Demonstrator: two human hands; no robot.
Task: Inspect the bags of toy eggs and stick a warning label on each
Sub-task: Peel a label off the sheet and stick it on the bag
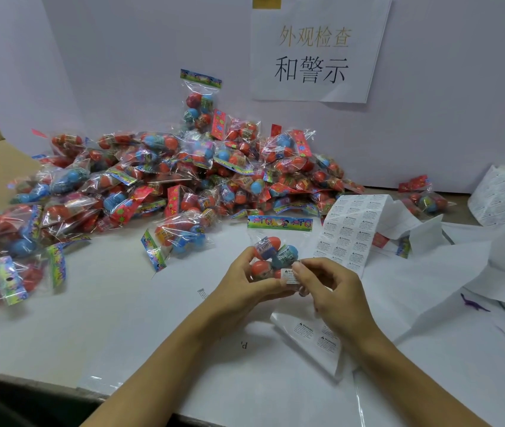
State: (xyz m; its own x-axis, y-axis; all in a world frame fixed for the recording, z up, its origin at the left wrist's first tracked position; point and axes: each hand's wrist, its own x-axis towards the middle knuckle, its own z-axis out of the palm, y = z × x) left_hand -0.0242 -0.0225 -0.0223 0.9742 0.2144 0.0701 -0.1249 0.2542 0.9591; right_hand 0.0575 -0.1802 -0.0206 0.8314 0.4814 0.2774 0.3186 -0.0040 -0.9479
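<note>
- Pressing a warning label [289,276] onto the bag of toy eggs [271,252], I judge the sticking step is in hand: my left hand [246,280] has its grip clamped round the bag above the table [128,306], my right hand [330,283] pinches the label against it.
- Next I'd smooth it flat, then set the bag aside.
- The bag holds red and blue eggs; a pile of bags [158,177] waits behind, label strip [348,229] beside.
</note>
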